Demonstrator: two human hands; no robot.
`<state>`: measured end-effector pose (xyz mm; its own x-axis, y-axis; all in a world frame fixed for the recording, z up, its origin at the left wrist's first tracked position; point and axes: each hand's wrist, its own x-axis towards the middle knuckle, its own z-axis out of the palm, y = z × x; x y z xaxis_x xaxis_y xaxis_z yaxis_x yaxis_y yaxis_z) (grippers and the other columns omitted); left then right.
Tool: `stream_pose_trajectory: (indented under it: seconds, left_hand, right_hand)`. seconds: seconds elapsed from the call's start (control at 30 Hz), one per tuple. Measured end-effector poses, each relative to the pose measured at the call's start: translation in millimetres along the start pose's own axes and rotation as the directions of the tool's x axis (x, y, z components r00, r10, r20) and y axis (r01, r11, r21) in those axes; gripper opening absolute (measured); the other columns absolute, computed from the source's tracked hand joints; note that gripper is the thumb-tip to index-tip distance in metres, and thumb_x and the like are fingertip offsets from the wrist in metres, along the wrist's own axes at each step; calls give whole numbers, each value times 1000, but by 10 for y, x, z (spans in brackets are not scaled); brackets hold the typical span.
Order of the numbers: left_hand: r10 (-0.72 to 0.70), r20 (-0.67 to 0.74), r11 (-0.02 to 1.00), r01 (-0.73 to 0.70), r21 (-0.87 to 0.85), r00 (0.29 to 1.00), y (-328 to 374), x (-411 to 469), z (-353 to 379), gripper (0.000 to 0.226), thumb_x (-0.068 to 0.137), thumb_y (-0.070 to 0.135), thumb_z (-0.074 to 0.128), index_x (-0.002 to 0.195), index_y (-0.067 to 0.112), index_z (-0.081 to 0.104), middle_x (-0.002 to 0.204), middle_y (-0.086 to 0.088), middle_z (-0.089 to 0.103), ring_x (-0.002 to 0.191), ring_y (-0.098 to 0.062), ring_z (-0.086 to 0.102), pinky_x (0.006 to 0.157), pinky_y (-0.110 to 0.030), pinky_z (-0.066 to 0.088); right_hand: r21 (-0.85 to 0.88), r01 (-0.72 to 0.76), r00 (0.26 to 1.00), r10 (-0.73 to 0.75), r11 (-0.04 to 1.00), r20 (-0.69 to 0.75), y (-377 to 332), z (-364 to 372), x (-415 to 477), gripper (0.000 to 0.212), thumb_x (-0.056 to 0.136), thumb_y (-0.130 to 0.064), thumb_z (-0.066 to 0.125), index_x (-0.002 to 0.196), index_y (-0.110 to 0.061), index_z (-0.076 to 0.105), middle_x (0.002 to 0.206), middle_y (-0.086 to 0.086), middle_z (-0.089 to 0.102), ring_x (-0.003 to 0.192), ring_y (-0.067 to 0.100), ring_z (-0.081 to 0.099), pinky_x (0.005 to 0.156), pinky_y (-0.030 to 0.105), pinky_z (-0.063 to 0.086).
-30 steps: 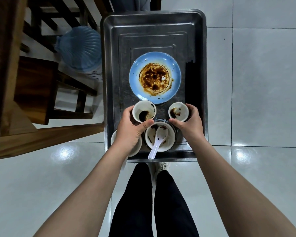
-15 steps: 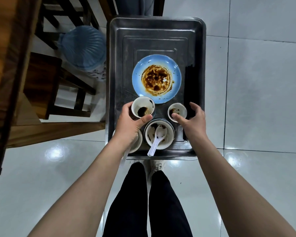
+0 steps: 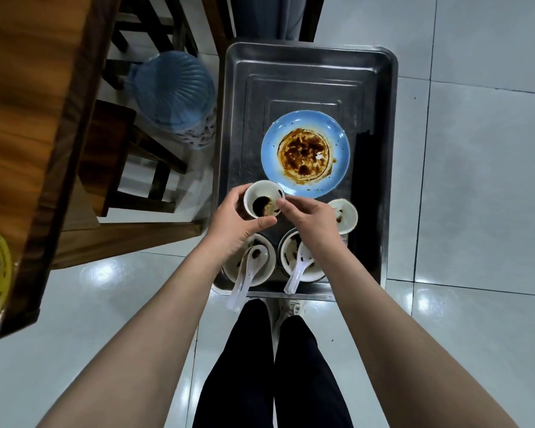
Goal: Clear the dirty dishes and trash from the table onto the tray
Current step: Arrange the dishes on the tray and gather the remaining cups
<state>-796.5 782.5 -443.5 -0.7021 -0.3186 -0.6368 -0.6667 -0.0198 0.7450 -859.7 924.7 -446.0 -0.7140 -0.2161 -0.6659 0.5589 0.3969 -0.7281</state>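
Two hands at cup (image 3: pixel 263 203) over tray (image 3: pixel 309 72), near end: left hand (image 3: pixel 235 220) curled round wall, right hand (image 3: pixel 312 220) seemingly pinching rim. Light, stiff, sauce-slick inside; best gripped by wall, level.

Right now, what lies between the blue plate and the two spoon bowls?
Head view: the left hand gripping a stained cup, the right hand at its rim, and a second cup on the tray.

Both bare forearms reached forward, the left hand (image 3: pixel 238 222) curled round a small cup (image 3: pixel 261 205) while the right hand (image 3: pixel 314 217) held thumb and forefinger at its rim
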Motion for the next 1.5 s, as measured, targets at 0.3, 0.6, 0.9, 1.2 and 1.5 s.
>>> stream_pose_trajectory:
  seconds: [0.3, 0.6, 0.9, 1.2, 1.5]
  left_hand:
    - [-37, 91, 999, 38, -14, 995, -97, 155, -168, 40, 88, 23, 66, 127, 17, 59, 117, 2, 64, 102, 1, 59, 90, -15, 48]
    - [-95, 115, 995, 96, 1, 989, -165, 349, -242, 43, 86, 9, 68, 129, 11, 60, 126, -4, 62, 119, -15, 56, 108, -38, 41]
    - [-113, 124, 987, 97, 130, 986, -290, 397, -184, 46, 85, 10, 70, 129, 12, 60, 126, -4, 63, 114, -10, 55, 99, -22, 39]
    - [-105, 127, 967, 72, 245, 986, -284, 455, -150, 47, 82, 14, 75, 127, 11, 61, 119, -3, 66, 110, -15, 60, 98, -27, 45]
    - [-120, 34, 958, 107, 267, 992, -244, 405, -125, 48, 83, 20, 75, 126, 8, 58, 122, -5, 63, 112, -15, 59, 92, -22, 44]
  right_hand:
    - [-168, -33, 999, 39, 985, 36, 51, 2, 138, 27, 83, -21, 74, 107, -8, 73, 82, -8, 69, 84, 7, 65, 79, 20, 49]
    - [-321, -32, 999, 32, 947, -3, 59, 50, 300, 34, 81, -26, 76, 111, -10, 72, 102, 2, 73, 96, 13, 65, 89, 27, 50]
    - [-492, -42, 999, 36, 870, -22, 110, 81, 315, 37, 81, -31, 75, 112, -11, 71, 102, 3, 73, 92, 13, 65, 81, 24, 49]
    - [-576, -17, 999, -12, 818, -46, 101, 80, 284, 34, 82, -28, 75, 109, -8, 72, 97, 6, 73, 86, 15, 65, 78, 28, 50]
    - [-525, -4, 998, -33, 851, -61, 80, 87, 206, 41, 81, -29, 76, 114, -5, 69, 107, 7, 72, 100, 19, 65, 92, 36, 50]
